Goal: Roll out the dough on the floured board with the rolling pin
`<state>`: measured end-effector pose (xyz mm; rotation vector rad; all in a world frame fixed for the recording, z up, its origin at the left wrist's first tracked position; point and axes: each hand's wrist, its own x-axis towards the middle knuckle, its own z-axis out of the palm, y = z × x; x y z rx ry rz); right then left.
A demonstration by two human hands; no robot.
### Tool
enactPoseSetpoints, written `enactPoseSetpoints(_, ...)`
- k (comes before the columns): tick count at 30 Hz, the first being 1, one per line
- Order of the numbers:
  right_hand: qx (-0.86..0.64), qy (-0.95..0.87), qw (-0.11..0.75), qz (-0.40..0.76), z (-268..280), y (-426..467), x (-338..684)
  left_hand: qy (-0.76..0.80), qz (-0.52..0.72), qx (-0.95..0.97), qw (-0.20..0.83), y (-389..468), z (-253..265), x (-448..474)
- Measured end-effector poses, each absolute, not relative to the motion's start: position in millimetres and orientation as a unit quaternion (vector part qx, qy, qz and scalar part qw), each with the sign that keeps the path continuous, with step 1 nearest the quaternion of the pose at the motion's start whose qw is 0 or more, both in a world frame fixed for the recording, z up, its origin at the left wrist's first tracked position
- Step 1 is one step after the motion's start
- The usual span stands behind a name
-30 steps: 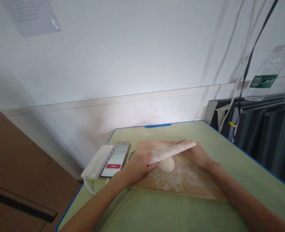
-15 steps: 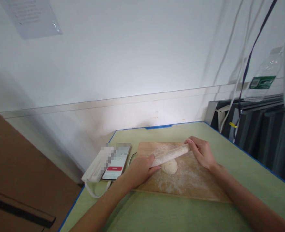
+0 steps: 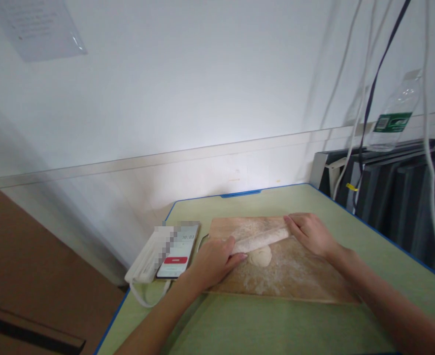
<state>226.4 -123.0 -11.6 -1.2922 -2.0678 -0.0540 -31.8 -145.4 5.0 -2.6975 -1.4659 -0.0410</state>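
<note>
Spanning the gap between two bare hands, a pale, flour-dusted, cylindrical rolling pin (image 3: 261,240) is lying over a brown rectangular wooden board (image 3: 298,283), its long axis slanting from near left to far right. The left hand (image 3: 215,259) is gripping the nearer end, thumb and fingers wrapping it narrowly; the right hand (image 3: 311,234) is grasping the farther end, fingers curling over it. A rounded, off-white lump of dough (image 3: 260,257) is sitting on the pin's near side, the pin overlapping its far edge; how hard it is pressing, I cannot tell. The floury board is resting on a pale green, blue-edged table (image 3: 247,325). To its left, a slim, bright-screened phone (image 3: 178,250) is lying beside a white oblong device (image 3: 147,259).
</note>
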Motion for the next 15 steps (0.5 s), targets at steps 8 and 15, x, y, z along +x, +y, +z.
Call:
enactPoseSetpoints(8, -0.539, -0.809, 0.224, -0.063, -24.1, -152.0, 233.4, -0.494, 0.005, -0.864, 0.102, -157.9, 5.3, -24.5)
enactPoseSetpoints(15, -0.580, -0.794, 0.174, -0.049, -25.7, -162.6, 228.1, -0.517, -0.003, -0.853, 0.072, -160.0, 9.8, -19.8)
